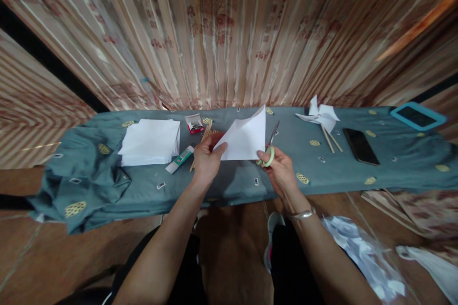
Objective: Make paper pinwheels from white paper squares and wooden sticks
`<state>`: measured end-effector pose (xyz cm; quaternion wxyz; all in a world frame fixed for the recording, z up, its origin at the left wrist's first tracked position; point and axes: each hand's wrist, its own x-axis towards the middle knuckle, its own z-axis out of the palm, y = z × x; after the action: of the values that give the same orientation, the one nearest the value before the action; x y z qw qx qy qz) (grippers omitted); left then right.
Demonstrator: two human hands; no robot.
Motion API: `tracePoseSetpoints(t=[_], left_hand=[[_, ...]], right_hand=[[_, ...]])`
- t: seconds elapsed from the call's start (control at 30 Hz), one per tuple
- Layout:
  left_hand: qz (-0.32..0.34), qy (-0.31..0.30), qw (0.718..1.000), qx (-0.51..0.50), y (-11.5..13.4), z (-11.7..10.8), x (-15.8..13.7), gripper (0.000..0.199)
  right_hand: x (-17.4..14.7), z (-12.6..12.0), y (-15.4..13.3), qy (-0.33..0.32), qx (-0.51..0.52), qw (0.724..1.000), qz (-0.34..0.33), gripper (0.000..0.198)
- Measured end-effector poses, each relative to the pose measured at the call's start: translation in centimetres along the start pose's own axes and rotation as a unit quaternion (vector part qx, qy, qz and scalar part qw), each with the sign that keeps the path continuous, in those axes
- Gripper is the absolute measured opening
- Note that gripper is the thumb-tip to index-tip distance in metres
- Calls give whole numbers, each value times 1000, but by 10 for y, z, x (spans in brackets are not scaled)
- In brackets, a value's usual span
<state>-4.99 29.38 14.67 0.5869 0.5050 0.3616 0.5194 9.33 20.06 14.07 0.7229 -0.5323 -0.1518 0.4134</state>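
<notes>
A sheet of white paper [245, 138] is held up above the cloth-covered table, its top right corner pointing upward. My left hand [208, 158] pinches its left edge, thumb on the near face. At the lower right corner, my right hand [277, 166] grips scissors [271, 148] with pale green handles, their blades pointing up and away beside the paper. The fingers of that hand also touch the paper's corner. Behind my left hand lie several thin wooden sticks [206, 131], partly hidden by it. Next to them rests a green and white glue stick box [181, 159].
A stack of white paper [150, 142] lies left, near a small red box of metal pins [194, 124]. Rightward are a white paper pinwheel [319, 113] with sticks, a black phone [360, 146] and a blue-framed device [418, 116]. A plastic bag of paper scraps [361, 252] sits on the floor.
</notes>
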Motion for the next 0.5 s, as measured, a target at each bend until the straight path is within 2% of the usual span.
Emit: tracePoseSetpoints(t=[0.13,0.27,0.37,0.5], left_hand=[[-8,-2,1000,17,-2,2,-1,26],[-6,13,1000,22,-2,-2,4,29],[3,32,999,23,3,-8,9,29],[17,61,997,43,14,-21,15,29]], right_hand=[[5,-4,3,23,-57,998,-32,56],[6,-9,5,6,-113,992,-58,58],[0,-14,1,-44,-139,988,-51,54],[-12,-25,-4,-153,-194,969,-19,51]])
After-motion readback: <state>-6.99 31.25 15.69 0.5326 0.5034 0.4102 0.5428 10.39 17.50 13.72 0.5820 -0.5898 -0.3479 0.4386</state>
